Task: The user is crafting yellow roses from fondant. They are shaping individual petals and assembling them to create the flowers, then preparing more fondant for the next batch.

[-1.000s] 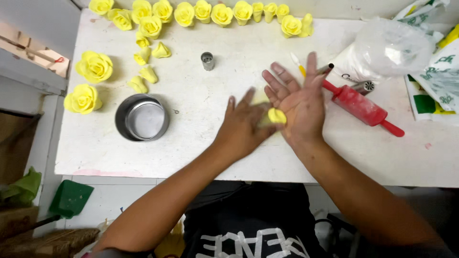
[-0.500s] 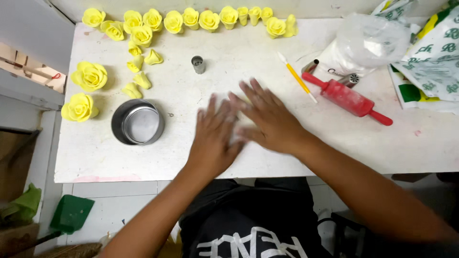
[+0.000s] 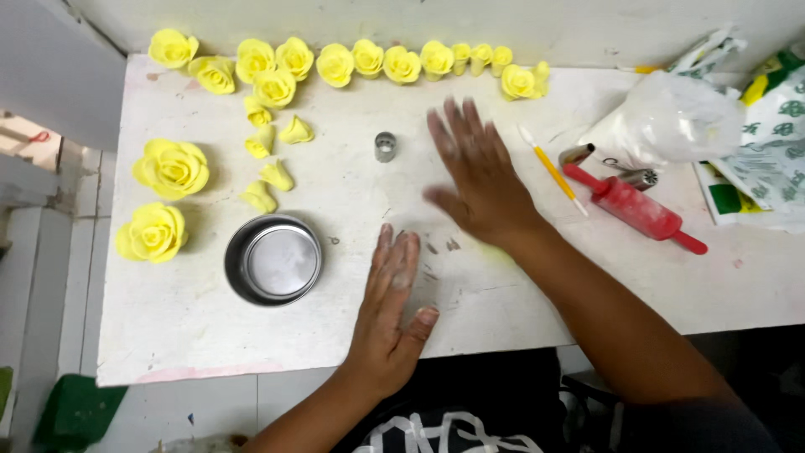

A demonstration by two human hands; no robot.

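Both hands are flat and open, holding nothing. Left hand (image 3: pixel 390 306) lies palm down on the white table (image 3: pixel 520 294), w/ the round metal bowl (image 3: pixel 272 259) just beside it at 9 o'clock. Right hand (image 3: pixel 478 176) is spread above the table, blurry. Small metal ring cutter (image 3: pixel 385 147) sits near it at 9 o'clock; yellow stick tool (image 3: pixel 552 170) and red rolling pin (image 3: pixel 635 208) at 3 o'clock. Yellow roses (image 3: pixel 335 64) line the far edge at 12.
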